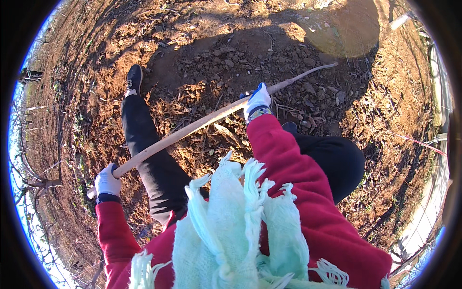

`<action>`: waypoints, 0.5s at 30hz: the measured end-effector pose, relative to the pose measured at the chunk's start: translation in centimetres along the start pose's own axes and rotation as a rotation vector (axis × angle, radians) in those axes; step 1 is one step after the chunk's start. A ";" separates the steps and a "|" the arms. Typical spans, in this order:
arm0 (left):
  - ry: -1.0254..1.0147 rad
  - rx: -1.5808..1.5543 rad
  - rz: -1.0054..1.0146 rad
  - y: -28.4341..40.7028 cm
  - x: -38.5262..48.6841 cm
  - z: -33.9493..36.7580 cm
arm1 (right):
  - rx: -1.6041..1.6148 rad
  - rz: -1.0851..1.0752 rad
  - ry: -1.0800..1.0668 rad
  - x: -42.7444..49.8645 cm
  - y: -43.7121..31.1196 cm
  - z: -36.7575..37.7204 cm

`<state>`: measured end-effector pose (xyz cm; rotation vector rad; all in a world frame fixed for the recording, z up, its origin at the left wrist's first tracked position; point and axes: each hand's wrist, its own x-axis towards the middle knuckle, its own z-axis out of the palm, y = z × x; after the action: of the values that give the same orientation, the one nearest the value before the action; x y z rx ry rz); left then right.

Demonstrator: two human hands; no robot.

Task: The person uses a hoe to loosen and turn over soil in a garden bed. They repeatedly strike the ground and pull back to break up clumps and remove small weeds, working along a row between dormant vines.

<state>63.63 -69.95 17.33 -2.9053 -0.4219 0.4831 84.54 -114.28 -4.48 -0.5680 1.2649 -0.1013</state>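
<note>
A long, slightly bent wooden pole (187,130) slants across the view, from lower left to upper right. Near its lower end, my left hand (108,180), in a white and blue work glove, is closed around it, with a short butt showing beyond. My right hand (258,99), gloved the same way, grips the pole further up. Past it the pole thins and ends over shaded soil (231,61). Whether a tool head is fixed to the far end cannot be told. The fringes of a pale green scarf (223,224) hang below the pole.
My left leg reaches forward to a dark shoe (135,77); my right knee (335,159) is bent. Dry leaves and clods cover the reddish ground. Bare branches (43,183) stand at the left rim. A red string (418,142) runs near a pale strip (429,202) at the right.
</note>
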 end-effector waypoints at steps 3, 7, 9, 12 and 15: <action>-0.024 -0.039 0.009 1.1 0.8 1.2 | 0.079 0.004 -0.029 0.6 -2.2 0.1; 0.014 -0.037 0.028 2.8 2.1 2.3 | 0.072 -0.102 0.016 1.2 -4.2 0.4; 0.007 0.005 0.033 1.4 3.9 1.4 | 0.046 -0.047 0.001 0.3 -3.7 -0.2; 0.105 0.181 0.015 -2.7 7.1 -0.2 | 0.071 0.084 -0.024 -2.7 0.8 -1.6; 0.094 0.235 -0.075 -6.0 9.3 -1.0 | 0.066 0.255 0.027 -4.6 4.0 -1.4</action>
<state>70.87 -61.61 16.77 -2.6631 -0.4269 0.3564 80.89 -109.55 -2.55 -0.3464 1.3447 0.0620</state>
